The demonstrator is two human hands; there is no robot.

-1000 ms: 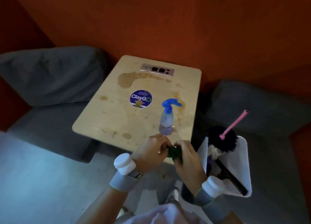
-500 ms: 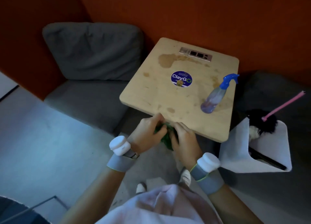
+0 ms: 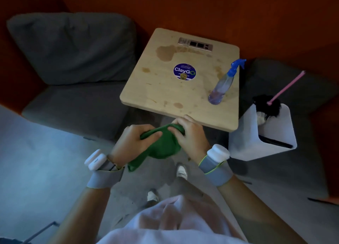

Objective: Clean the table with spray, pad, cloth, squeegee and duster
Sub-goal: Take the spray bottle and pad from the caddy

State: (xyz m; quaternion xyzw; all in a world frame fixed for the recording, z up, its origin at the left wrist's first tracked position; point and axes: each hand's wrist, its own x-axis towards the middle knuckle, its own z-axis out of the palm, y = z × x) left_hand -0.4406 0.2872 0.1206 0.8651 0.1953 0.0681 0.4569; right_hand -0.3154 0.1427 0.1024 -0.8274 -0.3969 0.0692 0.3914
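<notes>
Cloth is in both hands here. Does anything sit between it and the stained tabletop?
Nothing visible does. The left hand and right hand grip the cloth just off the table's near edge, with the nearest stains right ahead. Only the spray bottle stands on the table, at its right side, by stains there.

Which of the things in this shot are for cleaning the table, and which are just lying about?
For the job: green cloth, gripped by the left hand and right hand; spray bottle on the stained table; duster in the white holder.
Just lying about: grey cushion; ClayGo sticker; socket panel in the tabletop.
</notes>
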